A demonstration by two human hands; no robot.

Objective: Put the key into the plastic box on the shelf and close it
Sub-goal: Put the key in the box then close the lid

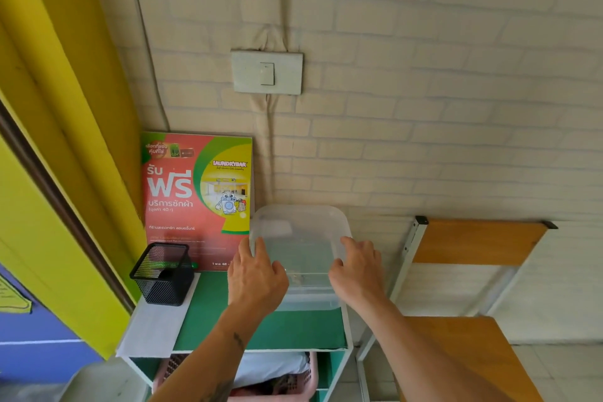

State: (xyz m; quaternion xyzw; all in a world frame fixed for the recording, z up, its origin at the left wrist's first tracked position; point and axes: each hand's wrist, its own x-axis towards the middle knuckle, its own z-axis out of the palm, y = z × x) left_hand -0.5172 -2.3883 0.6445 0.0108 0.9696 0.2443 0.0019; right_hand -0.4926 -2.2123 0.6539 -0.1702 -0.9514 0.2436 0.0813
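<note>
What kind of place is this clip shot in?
Probably a corner of a self-service laundry or a shared residence, though not certain. A laundry promo poster leans against the brick-pattern wall, a pink laundry basket sits under the shelf, and a wooden chair stands alongside.
</note>
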